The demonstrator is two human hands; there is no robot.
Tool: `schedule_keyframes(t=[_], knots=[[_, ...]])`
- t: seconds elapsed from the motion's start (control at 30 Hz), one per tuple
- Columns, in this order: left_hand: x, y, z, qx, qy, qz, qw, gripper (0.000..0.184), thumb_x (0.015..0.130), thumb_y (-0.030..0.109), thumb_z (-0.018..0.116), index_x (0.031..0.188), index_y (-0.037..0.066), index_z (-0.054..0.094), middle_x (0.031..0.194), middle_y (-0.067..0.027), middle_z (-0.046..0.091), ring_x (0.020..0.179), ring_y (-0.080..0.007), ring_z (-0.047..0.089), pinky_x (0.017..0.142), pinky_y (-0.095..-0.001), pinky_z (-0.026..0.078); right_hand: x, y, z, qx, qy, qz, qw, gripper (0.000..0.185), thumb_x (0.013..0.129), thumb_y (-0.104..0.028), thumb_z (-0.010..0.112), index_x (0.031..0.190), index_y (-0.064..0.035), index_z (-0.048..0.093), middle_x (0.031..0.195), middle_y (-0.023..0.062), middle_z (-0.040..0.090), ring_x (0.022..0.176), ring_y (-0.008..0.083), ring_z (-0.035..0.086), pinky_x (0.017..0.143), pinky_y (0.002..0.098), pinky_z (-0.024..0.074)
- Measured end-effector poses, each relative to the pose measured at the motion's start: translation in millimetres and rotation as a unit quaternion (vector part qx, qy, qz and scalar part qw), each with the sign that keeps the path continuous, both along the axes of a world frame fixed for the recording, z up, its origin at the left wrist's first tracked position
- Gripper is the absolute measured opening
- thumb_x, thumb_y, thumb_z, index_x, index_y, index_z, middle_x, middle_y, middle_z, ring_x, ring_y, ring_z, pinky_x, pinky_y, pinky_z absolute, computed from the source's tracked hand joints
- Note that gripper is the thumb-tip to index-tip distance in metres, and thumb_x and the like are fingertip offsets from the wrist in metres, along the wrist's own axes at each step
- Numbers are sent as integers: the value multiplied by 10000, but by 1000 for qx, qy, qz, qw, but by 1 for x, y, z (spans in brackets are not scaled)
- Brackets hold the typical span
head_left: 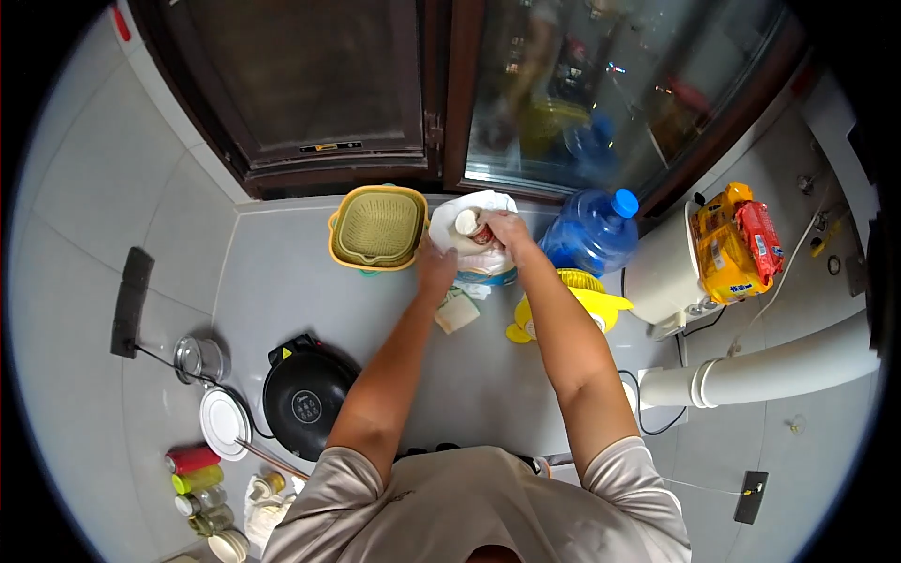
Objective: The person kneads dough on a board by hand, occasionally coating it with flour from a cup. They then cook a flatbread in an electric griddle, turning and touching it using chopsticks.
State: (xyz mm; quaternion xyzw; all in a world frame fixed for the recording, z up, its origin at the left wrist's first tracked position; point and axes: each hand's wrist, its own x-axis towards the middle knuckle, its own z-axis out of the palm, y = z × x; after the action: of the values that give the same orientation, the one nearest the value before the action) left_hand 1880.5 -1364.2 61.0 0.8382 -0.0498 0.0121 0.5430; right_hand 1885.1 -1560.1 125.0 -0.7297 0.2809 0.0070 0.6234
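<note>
A white plastic bag (488,201) stands with its mouth open at the back of the grey counter. My right hand (505,230) is closed round a small white paper cup (466,222) with red print, held at the bag's mouth. The bag's contents look pale, but I cannot make out what they are. On the near left side, my left hand (437,266) grips the bag's edge, its fingers partly hidden. Just in front of the bag lies a small pale packet or folded cloth (457,312).
Nested yellow baskets (377,225) sit left of the bag. To its right are a blue water bottle (593,230) and a yellow plastic strainer-like item (601,302). A black electric pan (305,399) stands near left. Orange packages (727,249) rest on a white cylinder (660,277).
</note>
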Motion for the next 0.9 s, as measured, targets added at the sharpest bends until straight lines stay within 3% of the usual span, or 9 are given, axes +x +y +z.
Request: schedule_keyframes(t=[0.03,0.13,0.17,0.27,0.43,0.5,0.67,0.7,0.9], knots=[[-7,-1,15,35,-40,3,999,777,852,178,744,1541,8,430,1534,-256,500,1406,-448,468,1188,-487,368,-9,-2,18,76,8,13,997,370,838,-413,799,996,-83,749,819,37,676,546,113,551,503,234,487],[-30,3,56,96,-136,4,986,825,799,169,782,1526,-17,439,1522,-265,505,1410,-459,459,1202,-492,361,-25,7,41,192,30,-97,976,332,846,-349,786,974,-55,700,752,57,668,484,123,541,507,272,563],[-35,5,66,89,-153,-3,984,830,792,162,784,1525,-18,441,1516,-264,510,1408,-455,465,1201,-489,366,-29,1,38,260,12,-73,963,389,864,-365,778,1029,-25,690,785,86,686,559,133,615,561,255,602],[-43,10,79,43,-138,-27,989,829,777,147,784,1517,-27,453,1503,-269,525,1398,-444,488,1197,-480,383,-48,19,52,272,3,-93,958,405,870,-373,777,1033,-12,691,835,107,702,623,153,659,598,246,612],[-61,53,93,22,-147,-31,988,840,785,106,761,1545,-36,432,1482,-272,564,1389,-413,539,1177,-426,429,-68,57,80,254,-37,-3,967,377,859,-332,783,1048,-20,691,831,102,699,612,138,659,599,236,612],[-72,83,99,-10,-166,-17,986,842,770,98,759,1536,-39,438,1480,-289,554,1382,-430,537,1180,-448,424,-75,91,91,269,-44,5,962,262,869,-305,768,1022,-98,720,782,42,687,578,126,609,543,242,525],[-133,185,108,-25,-143,99,984,815,771,54,742,1527,-29,449,1485,-274,549,1372,-424,546,1173,-443,436,-95,201,106,273,-18,139,952,379,896,-329,747,1180,-88,677,871,77,749,711,141,683,623,238,522],[-151,208,109,13,-145,143,979,848,789,46,742,1573,1,423,1486,-202,588,1351,-316,596,1074,-384,502,-100,227,105,274,-4,170,946,382,900,-331,744,1191,-95,669,862,73,737,716,144,682,621,244,525],[-292,357,124,30,-129,329,935,801,793,45,682,1556,-15,445,1470,-218,595,1349,-319,595,1056,-380,510,-180,403,110,290,44,334,896,383,879,-304,775,1170,-89,649,880,86,691,753,155,679,616,246,534]])
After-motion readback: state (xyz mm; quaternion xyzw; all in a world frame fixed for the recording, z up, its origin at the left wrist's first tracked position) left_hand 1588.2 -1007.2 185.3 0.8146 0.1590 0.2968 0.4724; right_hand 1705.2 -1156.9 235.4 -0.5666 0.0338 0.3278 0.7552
